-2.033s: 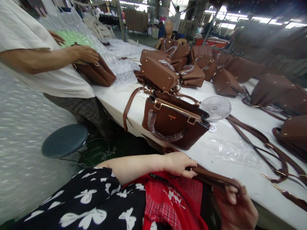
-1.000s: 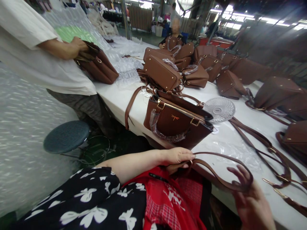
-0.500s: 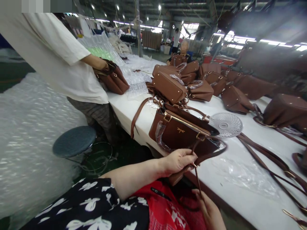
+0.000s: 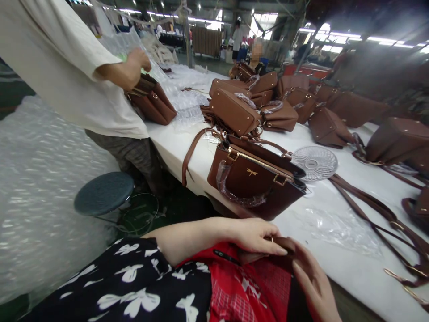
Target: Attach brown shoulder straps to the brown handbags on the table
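Pinching a brown strap [image 4: 284,245], left grip [image 4: 256,234] and right grip [image 4: 310,270] sit closed near a dragonfly emblem [image 4: 252,172].

Handbag factory floor: piled brown bags [image 4: 234,111], bubble wrap [image 4: 50,201].

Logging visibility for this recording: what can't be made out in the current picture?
All in the head view:
Brown strap: largely covered by the left hand and right hand.
Metal fitting there: too small to identify.
Standing co-worker: head cut off by the top edge.
Lowest far-right bag: cut off by right edge.
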The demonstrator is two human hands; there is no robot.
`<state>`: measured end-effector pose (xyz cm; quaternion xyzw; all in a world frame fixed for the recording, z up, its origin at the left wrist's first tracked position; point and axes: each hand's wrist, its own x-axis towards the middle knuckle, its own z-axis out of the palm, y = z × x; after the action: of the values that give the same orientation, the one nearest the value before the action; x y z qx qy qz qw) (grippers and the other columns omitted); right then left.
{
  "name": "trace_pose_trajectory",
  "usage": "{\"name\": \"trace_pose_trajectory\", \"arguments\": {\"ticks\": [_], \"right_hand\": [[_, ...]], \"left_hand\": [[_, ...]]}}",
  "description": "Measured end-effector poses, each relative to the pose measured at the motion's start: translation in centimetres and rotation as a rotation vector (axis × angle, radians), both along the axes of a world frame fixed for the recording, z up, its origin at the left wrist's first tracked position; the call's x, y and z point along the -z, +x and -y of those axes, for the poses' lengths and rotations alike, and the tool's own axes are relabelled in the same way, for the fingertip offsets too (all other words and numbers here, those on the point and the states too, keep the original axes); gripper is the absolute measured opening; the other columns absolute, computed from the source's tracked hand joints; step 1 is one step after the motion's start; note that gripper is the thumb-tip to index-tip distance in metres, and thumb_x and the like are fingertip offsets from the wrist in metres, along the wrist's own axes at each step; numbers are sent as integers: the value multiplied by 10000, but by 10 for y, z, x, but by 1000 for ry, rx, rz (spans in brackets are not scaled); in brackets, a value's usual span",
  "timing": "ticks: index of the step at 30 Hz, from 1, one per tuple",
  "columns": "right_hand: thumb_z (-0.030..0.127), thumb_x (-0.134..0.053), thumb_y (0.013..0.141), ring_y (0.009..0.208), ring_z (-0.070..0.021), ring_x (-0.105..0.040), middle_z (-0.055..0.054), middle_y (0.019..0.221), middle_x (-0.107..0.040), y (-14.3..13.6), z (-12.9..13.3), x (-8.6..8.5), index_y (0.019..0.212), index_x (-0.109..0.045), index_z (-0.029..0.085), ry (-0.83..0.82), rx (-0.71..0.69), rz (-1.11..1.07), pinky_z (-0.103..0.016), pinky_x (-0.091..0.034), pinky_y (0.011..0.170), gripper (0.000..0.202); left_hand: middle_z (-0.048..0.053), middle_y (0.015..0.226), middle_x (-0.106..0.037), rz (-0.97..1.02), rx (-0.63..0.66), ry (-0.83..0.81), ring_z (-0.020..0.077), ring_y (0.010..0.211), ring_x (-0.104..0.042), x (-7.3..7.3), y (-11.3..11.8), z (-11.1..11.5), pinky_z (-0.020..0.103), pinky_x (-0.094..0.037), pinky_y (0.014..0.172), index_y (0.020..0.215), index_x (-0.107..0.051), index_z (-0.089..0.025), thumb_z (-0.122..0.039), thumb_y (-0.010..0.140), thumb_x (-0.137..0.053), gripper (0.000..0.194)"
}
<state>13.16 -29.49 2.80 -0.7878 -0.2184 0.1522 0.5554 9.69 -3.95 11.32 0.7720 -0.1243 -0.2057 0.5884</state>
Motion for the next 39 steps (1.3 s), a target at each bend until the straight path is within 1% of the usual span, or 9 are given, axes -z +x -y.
{"name": "trace_pose_trajectory", "arguments": {"ticks": [2,5,10,16,19,23,30,34,39], "right_hand": [[447,-581,871,1209,-264,-590,-76,1291,-657,0,-18,-20,1280,-604,248,20,-75,-55,-356,-467,1034,455],[442,-556,886,1167,-267,-603,-81,1212,-692,2,-35,-25,1198,-654,225,14,-107,-131,-375,-453,1038,392],[376,-532,873,888,-226,-641,-50,937,-700,3,-36,-25,945,-671,206,47,93,-154,-321,-516,806,231],[229,-458,802,705,-177,-579,-17,756,-638,6,-21,-43,764,-602,206,156,354,-106,-277,-454,629,151],[224,-462,783,589,-153,-511,12,665,-589,11,-14,-43,731,-589,216,136,466,-130,-270,-397,535,137],[283,-476,809,556,-180,-525,3,616,-605,18,-7,-36,682,-580,233,33,453,-187,-303,-392,508,172],[498,-534,832,583,-216,-570,-27,621,-666,23,-3,-20,667,-610,237,-166,339,-121,-329,-429,543,317],[529,-495,848,583,-202,-542,-10,596,-633,11,-11,-19,648,-592,230,-163,260,-149,-321,-425,558,373],[510,-495,847,611,-208,-537,-22,603,-629,3,-20,-30,644,-595,214,-187,397,-93,-312,-405,558,372]], "left_hand": [[25,886,-658,60,31,68,158,813,-621,7,-1,11,255,-463,709,997,-620,-148,-349,865,-622,240],[55,931,-678,60,42,73,177,838,-646,17,-4,18,282,-492,742,1049,-598,-136,-273,861,-600,233],[16,848,-681,-9,129,-124,143,776,-655,30,-5,3,267,-507,718,1199,-496,-151,-219,876,-604,348],[10,865,-669,-155,272,-205,144,773,-643,47,-3,-15,280,-511,728,986,-620,-168,-379,804,-726,298],[5,891,-653,-313,192,-445,129,729,-634,53,-5,-12,269,-517,671,1097,-601,-191,-466,726,-789,498],[4,939,-650,-300,61,-688,134,805,-645,54,-8,-9,292,-536,746,1197,-563,-209,-333,557,-918,742],[25,796,-663,-226,-172,-805,113,650,-625,60,-6,-1,253,-511,619,948,-629,-143,-399,725,-797,379],[40,824,-654,-79,-270,-794,111,717,-580,53,-6,-4,219,-454,647,745,-682,-120,-213,644,-773,165],[109,748,-691,-253,-235,-1022,86,532,-449,45,-10,-7,243,-352,550,756,-734,-74,-263,598,-679,253]]}}
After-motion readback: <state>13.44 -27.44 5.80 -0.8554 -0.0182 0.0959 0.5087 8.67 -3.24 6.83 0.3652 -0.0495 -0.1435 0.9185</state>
